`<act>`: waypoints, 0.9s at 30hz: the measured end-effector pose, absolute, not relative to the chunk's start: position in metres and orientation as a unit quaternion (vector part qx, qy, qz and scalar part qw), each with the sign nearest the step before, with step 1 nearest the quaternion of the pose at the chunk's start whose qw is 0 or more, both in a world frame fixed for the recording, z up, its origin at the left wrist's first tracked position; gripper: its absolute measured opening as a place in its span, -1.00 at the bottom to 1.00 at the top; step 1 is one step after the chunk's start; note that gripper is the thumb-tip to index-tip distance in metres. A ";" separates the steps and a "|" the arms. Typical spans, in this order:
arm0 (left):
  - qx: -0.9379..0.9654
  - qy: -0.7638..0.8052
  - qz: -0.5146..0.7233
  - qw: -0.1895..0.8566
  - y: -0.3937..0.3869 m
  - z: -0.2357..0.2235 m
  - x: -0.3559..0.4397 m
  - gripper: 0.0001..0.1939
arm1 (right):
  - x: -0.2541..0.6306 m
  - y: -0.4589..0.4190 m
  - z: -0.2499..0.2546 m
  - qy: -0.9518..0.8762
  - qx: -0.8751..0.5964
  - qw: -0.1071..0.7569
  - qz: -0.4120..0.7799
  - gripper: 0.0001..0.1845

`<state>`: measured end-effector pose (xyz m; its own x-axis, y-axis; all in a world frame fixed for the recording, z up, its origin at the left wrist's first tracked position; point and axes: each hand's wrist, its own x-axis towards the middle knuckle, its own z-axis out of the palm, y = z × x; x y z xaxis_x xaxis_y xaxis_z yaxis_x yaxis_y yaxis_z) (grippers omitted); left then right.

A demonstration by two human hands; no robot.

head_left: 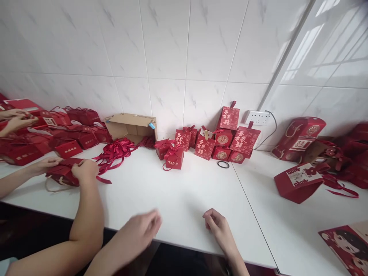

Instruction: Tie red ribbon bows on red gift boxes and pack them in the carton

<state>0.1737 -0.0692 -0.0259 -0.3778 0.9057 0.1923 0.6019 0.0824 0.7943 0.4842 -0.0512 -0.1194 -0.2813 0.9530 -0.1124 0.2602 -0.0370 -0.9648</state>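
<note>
My left hand hovers over the near edge of the white table; its fingers are smeared by motion and nothing shows in it. My right hand rests on the table close by, its fingers curled in with nothing visible between them. The nearest things are a small red gift box with a ribbon bow and a black hair tie, both well beyond my hands.
To my left a co-worker's two hands hold a flat red paper bag. Red ribbons, a cardboard box, stacked red boxes and red bags line the wall. More hands work at the far left.
</note>
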 end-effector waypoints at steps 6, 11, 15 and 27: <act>0.605 0.666 0.435 0.015 0.051 -0.041 0.251 -0.61 | 0.480 -0.054 -0.119 -0.638 -0.467 0.328 0.517 -0.66; 0.568 0.693 0.444 0.012 0.124 -0.061 0.250 -0.40 | 0.479 -0.055 -0.118 -0.633 -0.463 0.340 0.519 -0.73; 0.591 0.670 0.448 0.009 0.092 -0.084 0.274 -0.39 | 0.478 -0.040 -0.116 -0.644 -0.456 0.338 0.513 -0.70; 0.548 0.552 0.574 0.253 0.059 -0.088 0.298 -0.50 | 0.486 0.085 -0.087 -0.654 -0.402 0.393 0.506 -0.37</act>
